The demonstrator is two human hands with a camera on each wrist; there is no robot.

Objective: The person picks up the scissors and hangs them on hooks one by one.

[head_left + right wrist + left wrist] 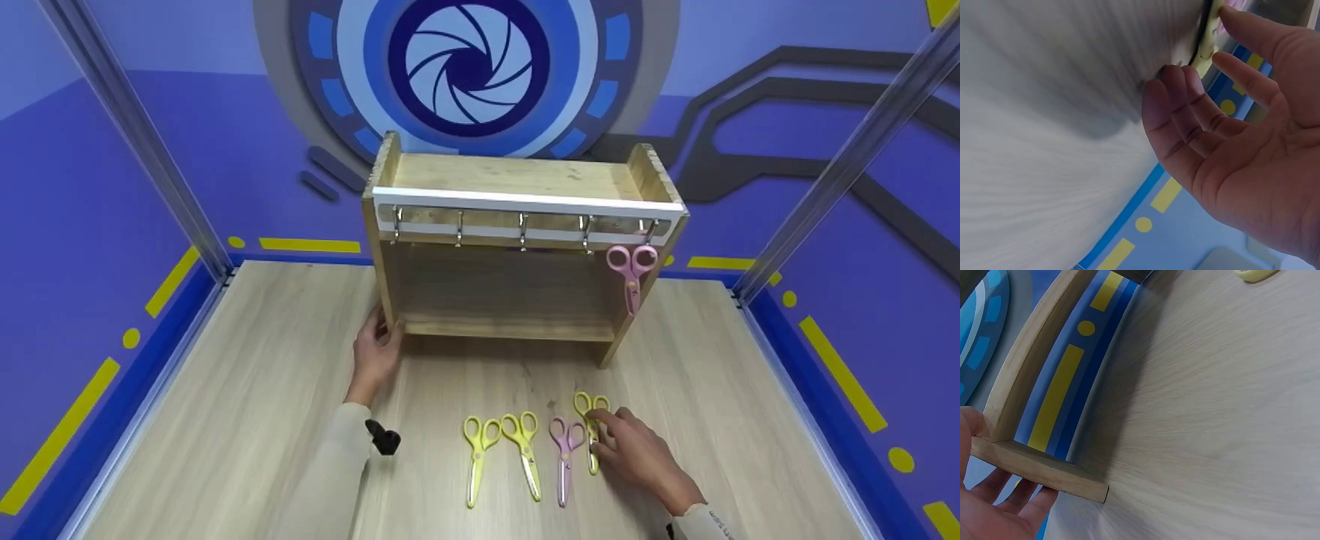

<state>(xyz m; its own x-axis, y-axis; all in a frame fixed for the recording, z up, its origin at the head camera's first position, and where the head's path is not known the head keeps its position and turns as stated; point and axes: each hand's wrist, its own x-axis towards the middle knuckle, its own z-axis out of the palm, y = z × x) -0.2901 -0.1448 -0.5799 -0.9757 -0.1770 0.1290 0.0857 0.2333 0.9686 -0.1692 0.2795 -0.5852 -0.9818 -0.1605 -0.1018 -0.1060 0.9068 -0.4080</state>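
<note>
My left hand [377, 352] grips the lower left side of a wooden shelf [510, 330]. In the left wrist view, thumb and fingers lie on opposite sides of its wooden upright [1044, 469]. At the front right, my right hand [641, 450] pinches yellow scissors [592, 431] with thumb and index finger; the other fingers curl toward the tabletop in the right wrist view. These scissors look tilted, one loop partly covered. Left of them lie pink scissors [565, 450] and two yellow pairs [478, 450], [525, 450], handles toward the shelf.
A white rail [487, 199] with several metal hooks [523, 229] runs along the shelf's upper front. Pink-handled scissors [633, 274] hang from the rightmost hook. Blue and purple printed walls [225, 150] with metal posts [840, 172] enclose the wooden tabletop [247, 390].
</note>
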